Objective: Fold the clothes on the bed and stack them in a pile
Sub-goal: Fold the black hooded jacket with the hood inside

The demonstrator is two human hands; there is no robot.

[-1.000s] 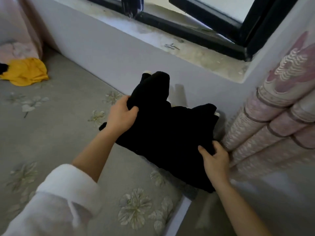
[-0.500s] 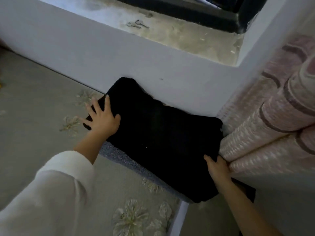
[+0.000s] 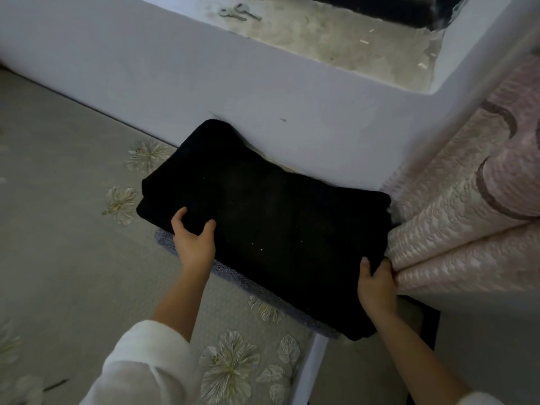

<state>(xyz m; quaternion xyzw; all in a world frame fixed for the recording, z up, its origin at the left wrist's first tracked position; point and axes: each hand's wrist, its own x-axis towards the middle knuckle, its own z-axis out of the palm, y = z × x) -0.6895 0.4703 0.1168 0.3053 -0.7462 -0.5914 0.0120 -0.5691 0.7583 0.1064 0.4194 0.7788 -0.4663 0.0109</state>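
Note:
A folded black garment (image 3: 263, 217) lies flat on a folded grey-blue garment (image 3: 233, 276), whose edge sticks out along the near side. The pile sits on the bed (image 3: 64, 229) in the corner, against the white wall. My left hand (image 3: 194, 241) rests on the black garment's near left part, its fingers curled into the cloth. At the near right corner, beside the curtain, my right hand (image 3: 375, 285) grips the black garment's edge.
A pink patterned curtain (image 3: 467, 206) hangs in folds right of the pile. Above the wall is a dusty window sill (image 3: 336, 39) with keys (image 3: 238, 13) on it. The bed's grey floral sheet stretches to the left; its edge (image 3: 312, 363) runs near my right arm.
The black garment, held bunched above the bed a second ago, now lies flat on the pile. My left hand has slid from its far left edge to the near left part.

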